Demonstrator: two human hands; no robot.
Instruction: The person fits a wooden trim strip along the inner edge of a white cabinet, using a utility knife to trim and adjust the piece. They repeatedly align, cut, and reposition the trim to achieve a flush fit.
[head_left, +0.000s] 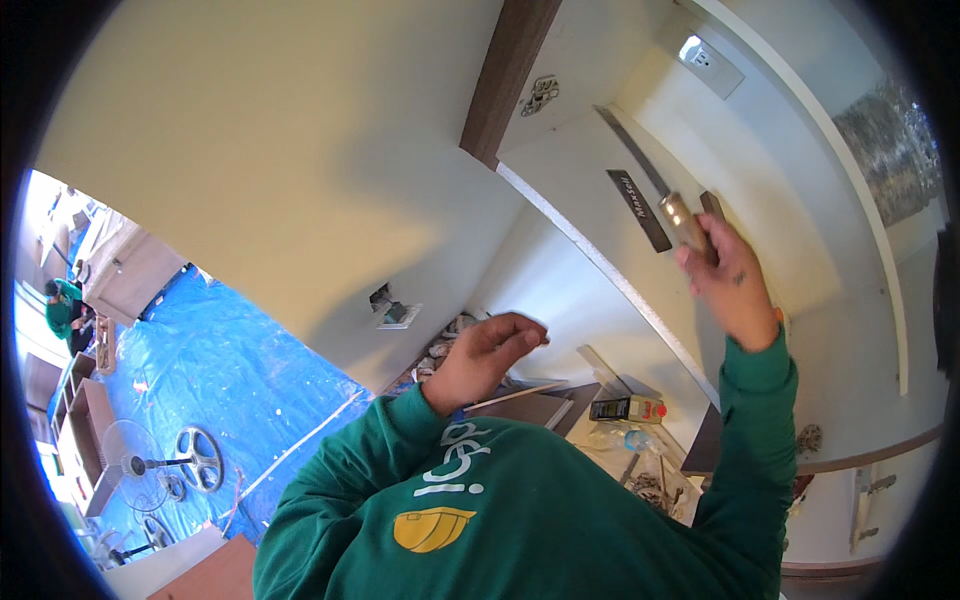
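My right hand (727, 285) is wrapped round the wooden handle of a long, narrow-bladed tool (636, 152) with a shiny brass-coloured collar. The blade slants up to the left inside a white cabinet; I cannot make out whether its edge is toothed. Just left of the handle, a dark strip with pale lettering (640, 210) lies against the light panel. My left hand (487, 357) hovers lower, in front of the white wall below the cabinet's edge. Its fingers are curled with thumb and forefinger close together; anything between them is too small to tell.
A cabinet edge (610, 265) runs diagonally between my hands. Wall outlets (710, 65) and an open wall box (398, 315) are nearby. Below lie a dark carton with a red cap (628, 409) and wood scraps. A blue sheet (270, 360), a fan (135, 465) and another person (66, 310) are at left.
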